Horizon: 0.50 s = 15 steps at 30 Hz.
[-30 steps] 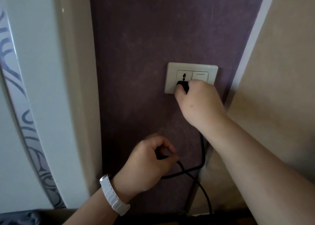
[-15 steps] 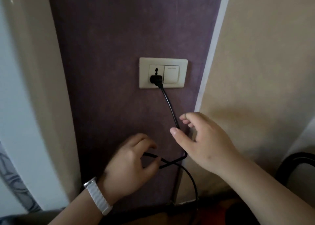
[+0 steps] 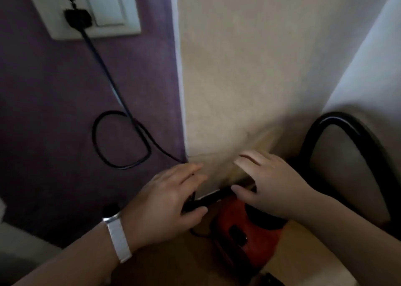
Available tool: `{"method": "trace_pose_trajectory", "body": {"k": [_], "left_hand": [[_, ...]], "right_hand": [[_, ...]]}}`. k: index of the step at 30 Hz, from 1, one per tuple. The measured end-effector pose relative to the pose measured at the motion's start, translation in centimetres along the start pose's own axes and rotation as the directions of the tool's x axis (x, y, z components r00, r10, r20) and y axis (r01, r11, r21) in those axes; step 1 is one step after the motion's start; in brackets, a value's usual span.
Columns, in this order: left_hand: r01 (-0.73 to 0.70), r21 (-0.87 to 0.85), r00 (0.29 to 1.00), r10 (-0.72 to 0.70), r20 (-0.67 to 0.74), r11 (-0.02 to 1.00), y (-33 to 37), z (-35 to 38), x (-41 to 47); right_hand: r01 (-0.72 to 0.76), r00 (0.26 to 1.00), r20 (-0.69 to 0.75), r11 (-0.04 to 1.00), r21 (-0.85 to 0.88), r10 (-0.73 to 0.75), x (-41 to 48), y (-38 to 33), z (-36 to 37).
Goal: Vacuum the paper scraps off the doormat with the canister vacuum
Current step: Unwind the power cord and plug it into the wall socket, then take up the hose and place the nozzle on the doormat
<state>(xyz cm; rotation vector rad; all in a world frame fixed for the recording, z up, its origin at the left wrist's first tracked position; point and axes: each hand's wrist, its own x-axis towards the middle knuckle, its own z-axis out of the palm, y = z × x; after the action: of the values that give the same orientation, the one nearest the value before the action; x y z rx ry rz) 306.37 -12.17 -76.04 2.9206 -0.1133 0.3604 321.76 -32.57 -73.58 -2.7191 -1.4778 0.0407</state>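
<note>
Left hand (image 3: pixel 167 201) palm-down, grip spread over black cord (image 3: pixel 106 73), right hand (image 3: pixel 267 186) splayed above red vacuum (image 3: pixel 260 249)

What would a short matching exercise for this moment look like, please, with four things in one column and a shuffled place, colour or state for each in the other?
Things:
1. plug
2. cord
3. canister vacuum
4. hose

Place, colour or state:
A. hangs in a loop against the purple wall
B. black, arches at the far right
C. seated in the socket plate
D. red-orange, low at the bottom of the view

Pairs: 1-C, 2-A, 3-D, 4-B
</note>
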Motion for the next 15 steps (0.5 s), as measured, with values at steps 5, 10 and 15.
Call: {"method": "trace_pose_trajectory", "body": {"k": [5,10,15], "left_hand": [[0.013,0.062,0.997,-0.018,0.071,0.998,2.3,3.9,4.3],[0.010,0.075,0.976,-0.026,0.218,0.997,4.9,8.1,8.2],[0.043,-0.005,0.933,-0.039,0.358,0.999,9.7,11.3,11.4]], "right_hand": [[-0.071,0.990,0.118,0.997,-0.009,0.072,-2.9,4.5,3.1],[-0.168,0.969,0.205,0.978,0.124,0.140,-6.3,7.9,5.8],[-0.196,0.971,0.188,0.946,0.257,0.150,-8.0,10.7,5.3]]}}
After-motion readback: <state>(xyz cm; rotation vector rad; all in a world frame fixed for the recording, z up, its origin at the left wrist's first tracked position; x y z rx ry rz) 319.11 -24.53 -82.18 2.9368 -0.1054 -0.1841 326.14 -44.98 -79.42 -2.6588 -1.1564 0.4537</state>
